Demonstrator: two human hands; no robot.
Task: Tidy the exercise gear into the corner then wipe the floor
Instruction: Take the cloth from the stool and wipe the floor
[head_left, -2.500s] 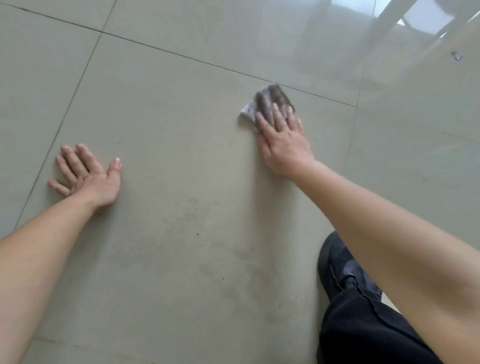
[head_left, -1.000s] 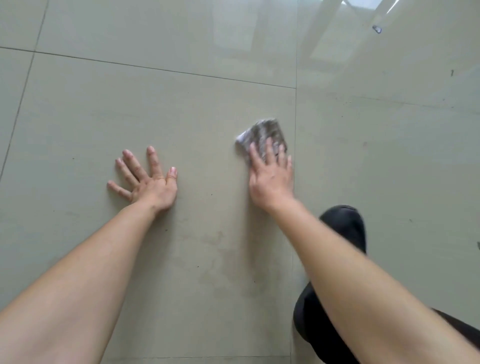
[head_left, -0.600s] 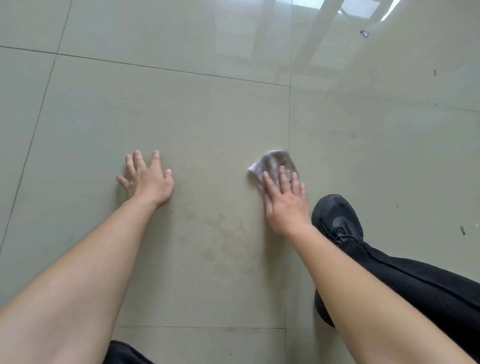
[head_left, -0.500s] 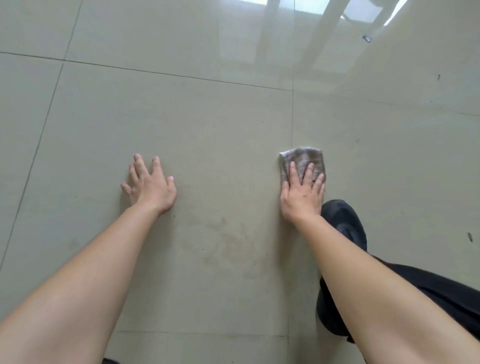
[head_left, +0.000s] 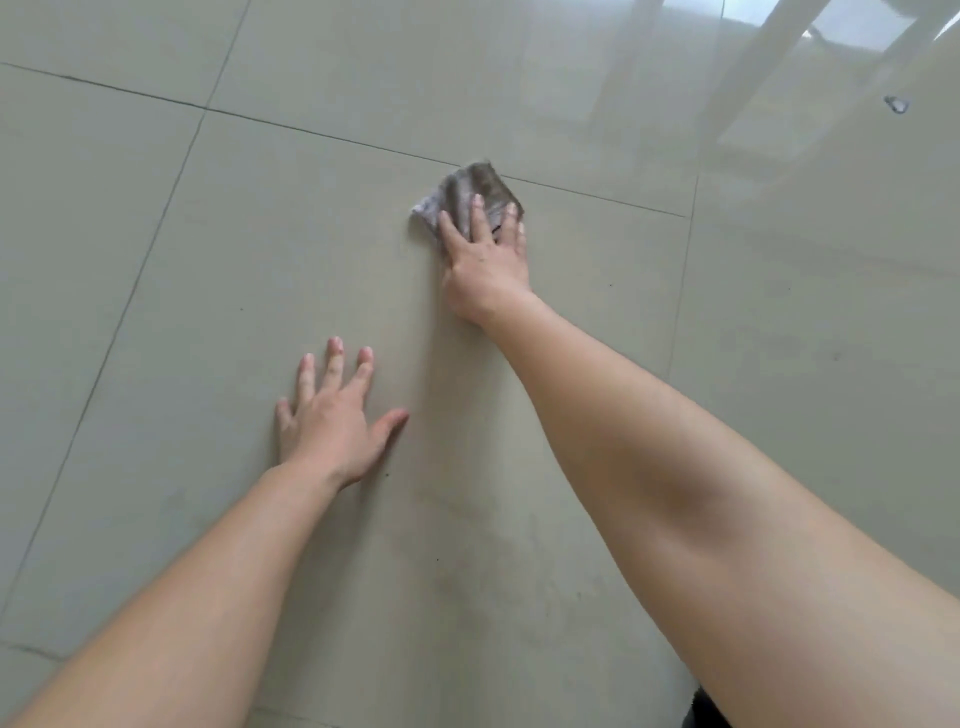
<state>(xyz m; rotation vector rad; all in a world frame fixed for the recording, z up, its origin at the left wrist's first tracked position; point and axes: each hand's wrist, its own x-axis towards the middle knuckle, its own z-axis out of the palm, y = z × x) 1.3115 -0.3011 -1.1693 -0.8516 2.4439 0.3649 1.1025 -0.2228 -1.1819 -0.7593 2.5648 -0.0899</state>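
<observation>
A glossy floor (head_left: 218, 291) of large, pale grey-green square tiles is seen from above. A small grey cloth (head_left: 467, 189), crumpled and soft-looking with a paler corner at its left, is pressed against the tile by the right hand (head_left: 485, 265). The fingers are laid out straight on top of it, not curled round it. The cloth lies at the far edge of the central tile, its upper corner just touching the thin dark grout line (head_left: 332, 136) that crosses the picture.

The left hand (head_left: 332, 423) is planted palm-down on the same tile, nearer the person and well apart from the cloth, with fingers spread wide and nothing held. Both bare forearms reach in from the bottom edge. Faint dull smears and a few tiny dark specks are seen on the tile below the hands.

A second grout line (head_left: 683, 312) runs away just right of the right hand. Wide stretches of shiny tile lie on either side of the arms, with pale reflections of light and straight bars near the top right corner. A small dark-and-white scrap (head_left: 895, 104) lies there. A sliver of something black (head_left: 701, 714) shows at the bottom edge, under the right forearm.
</observation>
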